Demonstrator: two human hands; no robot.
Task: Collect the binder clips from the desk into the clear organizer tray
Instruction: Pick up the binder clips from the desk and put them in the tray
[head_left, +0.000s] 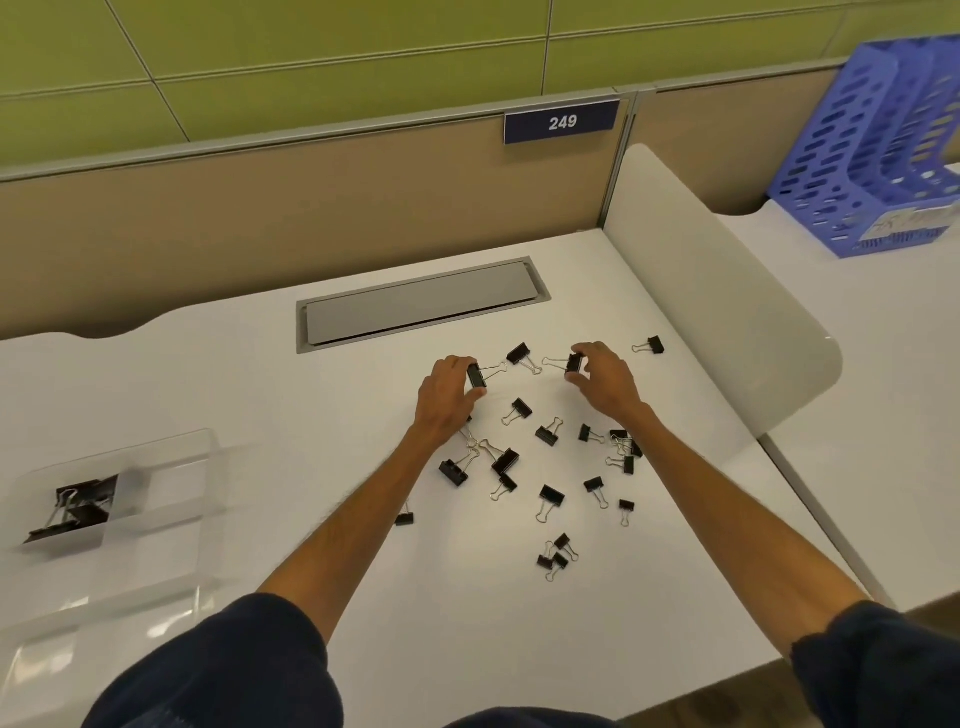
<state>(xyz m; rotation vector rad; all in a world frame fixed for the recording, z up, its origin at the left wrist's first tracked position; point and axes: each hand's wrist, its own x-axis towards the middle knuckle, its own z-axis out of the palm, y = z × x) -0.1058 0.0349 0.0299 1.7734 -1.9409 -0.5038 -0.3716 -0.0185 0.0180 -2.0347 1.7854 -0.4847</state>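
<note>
Several black binder clips (550, 496) with wire handles lie scattered over the middle of the white desk (208, 374). My left hand (447, 397) pinches one binder clip (476, 375) between thumb and fingers at the far edge of the scatter. My right hand (605, 376) pinches another binder clip (573, 362) a little to the right. The clear organizer tray (171, 462) stands at the left of the desk, with several clips (78, 506) lying in its far left compartment.
A grey cable hatch (421, 304) is set into the desk behind the hands. A white divider panel (717, 291) rises on the right, with a blue file rack (878, 150) beyond it. One clip (652, 344) lies alone near the divider.
</note>
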